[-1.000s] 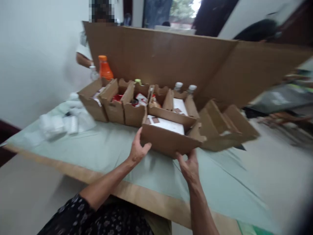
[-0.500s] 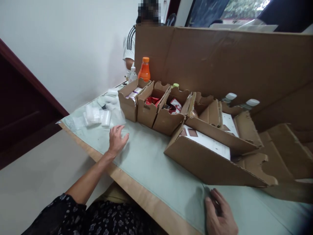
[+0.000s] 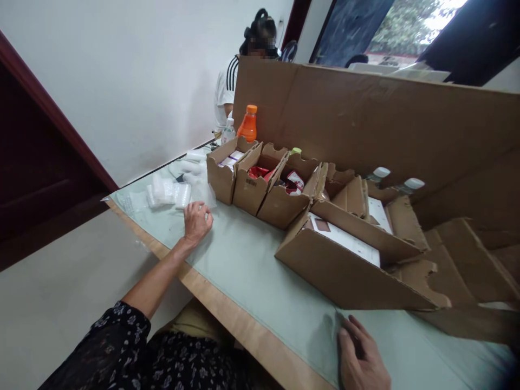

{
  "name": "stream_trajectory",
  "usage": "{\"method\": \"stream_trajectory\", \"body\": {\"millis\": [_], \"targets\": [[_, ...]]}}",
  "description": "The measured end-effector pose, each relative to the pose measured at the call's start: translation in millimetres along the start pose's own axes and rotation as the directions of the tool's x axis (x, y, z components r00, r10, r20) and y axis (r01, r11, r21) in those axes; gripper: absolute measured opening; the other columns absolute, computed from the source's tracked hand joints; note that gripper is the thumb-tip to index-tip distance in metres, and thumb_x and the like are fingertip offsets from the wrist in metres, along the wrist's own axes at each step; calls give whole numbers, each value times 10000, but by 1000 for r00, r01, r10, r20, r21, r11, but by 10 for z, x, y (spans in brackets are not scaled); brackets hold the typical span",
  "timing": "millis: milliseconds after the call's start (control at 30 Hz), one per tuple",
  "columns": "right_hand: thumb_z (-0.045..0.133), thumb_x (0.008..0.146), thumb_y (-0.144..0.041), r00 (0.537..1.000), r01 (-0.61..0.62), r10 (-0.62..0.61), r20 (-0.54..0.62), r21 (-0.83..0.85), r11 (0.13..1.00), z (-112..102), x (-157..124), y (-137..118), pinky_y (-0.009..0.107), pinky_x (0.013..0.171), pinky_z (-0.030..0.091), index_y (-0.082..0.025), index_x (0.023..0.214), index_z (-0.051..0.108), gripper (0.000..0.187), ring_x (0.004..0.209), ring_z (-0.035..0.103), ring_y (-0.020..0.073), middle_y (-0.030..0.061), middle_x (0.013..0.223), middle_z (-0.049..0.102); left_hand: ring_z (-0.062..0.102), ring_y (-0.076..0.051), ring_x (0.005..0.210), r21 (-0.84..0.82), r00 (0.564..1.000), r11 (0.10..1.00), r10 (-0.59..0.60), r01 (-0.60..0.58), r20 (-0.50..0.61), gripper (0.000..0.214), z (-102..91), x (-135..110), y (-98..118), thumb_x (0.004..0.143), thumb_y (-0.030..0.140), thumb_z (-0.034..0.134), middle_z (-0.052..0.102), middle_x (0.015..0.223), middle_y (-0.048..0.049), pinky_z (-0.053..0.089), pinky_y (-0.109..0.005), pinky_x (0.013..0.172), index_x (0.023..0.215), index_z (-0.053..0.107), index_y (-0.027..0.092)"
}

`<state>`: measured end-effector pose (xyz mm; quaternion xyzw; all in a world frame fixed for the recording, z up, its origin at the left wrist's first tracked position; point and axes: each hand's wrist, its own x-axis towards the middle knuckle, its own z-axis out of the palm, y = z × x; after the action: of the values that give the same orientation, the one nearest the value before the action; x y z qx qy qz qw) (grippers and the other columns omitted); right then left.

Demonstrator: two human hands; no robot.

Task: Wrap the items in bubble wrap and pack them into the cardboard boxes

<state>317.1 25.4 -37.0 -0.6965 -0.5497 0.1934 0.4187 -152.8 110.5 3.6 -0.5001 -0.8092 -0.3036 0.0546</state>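
Note:
My left hand (image 3: 197, 222) rests on the pale green tabletop (image 3: 239, 265), loosely curled, with nothing visible in it. Just beyond its fingertips lie several clear bubble-wrap packets (image 3: 166, 192). My right hand (image 3: 362, 355) lies at the bottom right, thumb and fingers apart and holding nothing. In front of it stands a long cardboard bin (image 3: 349, 281) with a white box (image 3: 345, 238) inside. Smaller cardboard bins stand in a row behind the hands; one holds red packets (image 3: 260, 172), another purple-and-white boxes (image 3: 231, 160).
An orange bottle (image 3: 248, 124) and a clear bottle (image 3: 228, 131) stand behind the left bins. White-capped bottles (image 3: 412, 185) stand at the right. A tall cardboard panel (image 3: 365, 119) closes off the back. Beyond it sits a person in a white striped sleeve (image 3: 227, 81). The wooden table edge (image 3: 227, 314) runs along my side.
The camera view has tilted slightly, shifting the bins and bottles a little in the picture. My left hand's fingers have drawn closer together; my right hand stays in about the same place.

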Motion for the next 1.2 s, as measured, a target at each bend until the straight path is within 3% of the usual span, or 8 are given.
{"method": "stream_trajectory", "body": {"millis": [200,400,533,633,733,833,967,1200], "targets": [[594,787,-638,1000,13,-14,-17,-8,1000,16,-15,-22,518,1079,455,-176,1025,752,543,1191,644,363,140,1306,702,468,-442,1295,27,996,996,-85,86,-36,689,155,127,128,782,311,744,542,1394,-266,339,-577,1091,1386,522,63],[587,842,-612,995,89,-88,-54,14,996,-5,-27,-38,505,1045,489,-172,1014,749,499,1146,676,351,146,1257,727,540,-405,1225,-64,994,995,-78,73,-77,234,-74,281,139,887,135,494,635,1227,-231,386,-574,1045,1020,686,129],[549,950,-512,954,204,-201,-223,-10,979,35,-267,-310,518,1062,482,-175,1031,734,393,1142,683,333,158,1202,741,634,-322,1095,-183,997,981,53,-64,-64,184,-335,-118,258,896,174,501,691,1089,-142,476,-478,994,962,671,198],[612,937,-515,989,148,-146,-25,163,975,238,-575,-608,499,1025,520,-194,1135,720,393,1126,697,317,155,1242,734,682,-258,1048,-301,976,931,215,-208,-8,145,-398,-719,560,888,189,530,728,1057,-90,534,-399,959,923,664,231],[628,900,-617,923,-122,-74,379,467,876,509,-812,-872,455,909,589,-205,1397,589,647,1154,702,321,176,1373,671,721,-205,988,-442,914,836,398,-327,77,147,-402,-1404,944,877,160,539,755,1047,-62,581,-326,894,881,662,240],[665,851,-671,861,-331,6,508,553,765,636,-859,-1000,445,926,593,-179,1436,547,773,1128,716,313,168,1297,714,731,-218,983,-699,779,646,592,-307,205,167,-469,-1906,1215,847,138,580,761,1045,-77,605,-333,877,946,684,224],[733,824,-614,892,-388,192,410,474,791,519,-765,-953,457,955,583,-154,1264,679,639,1028,738,297,122,1107,785,716,-248,1002,-838,684,518,675,-172,277,267,-581,-2009,1286,802,154,645,752,1100,-94,600,-388,904,1055,707,212],[704,821,-621,953,-240,143,268,374,896,324,-690,-732,452,904,592,-175,1061,773,511,972,747,293,124,1060,801,590,-336,1257,-605,551,666,729,-436,406,328,-353,-1628,975,834,279,697,675,1329,-105,407,-556,1135,1161,688,261]]}}
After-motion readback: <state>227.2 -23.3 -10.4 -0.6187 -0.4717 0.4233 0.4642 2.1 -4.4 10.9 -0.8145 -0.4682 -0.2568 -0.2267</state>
